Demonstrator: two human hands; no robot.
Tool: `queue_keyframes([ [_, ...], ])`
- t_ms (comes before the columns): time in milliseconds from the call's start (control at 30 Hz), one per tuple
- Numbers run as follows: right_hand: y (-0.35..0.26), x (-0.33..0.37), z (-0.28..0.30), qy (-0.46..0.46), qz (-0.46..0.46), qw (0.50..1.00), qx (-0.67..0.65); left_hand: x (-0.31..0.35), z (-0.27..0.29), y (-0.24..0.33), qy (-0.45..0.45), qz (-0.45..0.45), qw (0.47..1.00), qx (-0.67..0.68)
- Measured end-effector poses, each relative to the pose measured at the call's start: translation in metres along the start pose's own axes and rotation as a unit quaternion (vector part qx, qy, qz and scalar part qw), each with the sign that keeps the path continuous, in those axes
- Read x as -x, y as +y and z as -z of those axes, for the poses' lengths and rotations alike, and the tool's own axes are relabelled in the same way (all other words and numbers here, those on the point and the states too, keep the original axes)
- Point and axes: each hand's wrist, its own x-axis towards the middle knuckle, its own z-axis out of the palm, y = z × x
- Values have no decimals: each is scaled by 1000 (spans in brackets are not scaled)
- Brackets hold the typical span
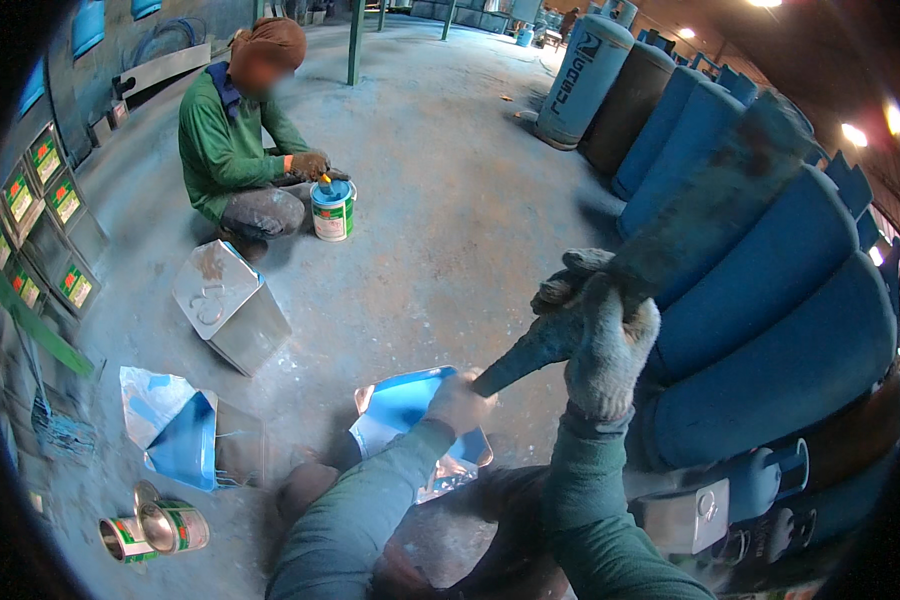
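My left hand, blurred, is closed round the narrow lower end of a long paint-stained paddle-like board. Higher up, my right hand, in a grey-white knitted glove, closes on the same board where it widens. The board slants up to the right, its broad end in front of the blue gas cylinders. Below my left hand is a cut-open square tin with blue paint inside, partly hidden by my forearm.
A person in green sits ahead-left with a brush at a paint can. On the floor at left stand a square metal tin, another cut-open blue-coated tin and small cans. Stacked tins line the left wall.
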Motion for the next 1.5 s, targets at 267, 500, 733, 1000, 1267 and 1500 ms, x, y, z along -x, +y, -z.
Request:
queue_keyframes([
  [267, -12, 17, -8, -92, 27, 995, -38, -12, 14, 1, 93, -20, 994, 54],
  [500, 2, 1, -14, -70, 8, 997, 38, 17, -13, 7, 21, 32, 994, 100],
  [733, 30, -31, 0, 36, -45, 996, 61, 17, 2, 0, -73, 98, 990, -76],
  [1000, 8, -8, -5, 2, -17, 1000, -22, -3, 37, 4, 55, 39, 997, -20],
  [1267, 2, 12, -17, -137, -14, 990, 9, 3, -2, 14, 107, 14, 989, 100],
  [1500, 40, -30, 1, -1, -47, 999, 15, 19, -3, 14, -58, 121, 991, -30],
])
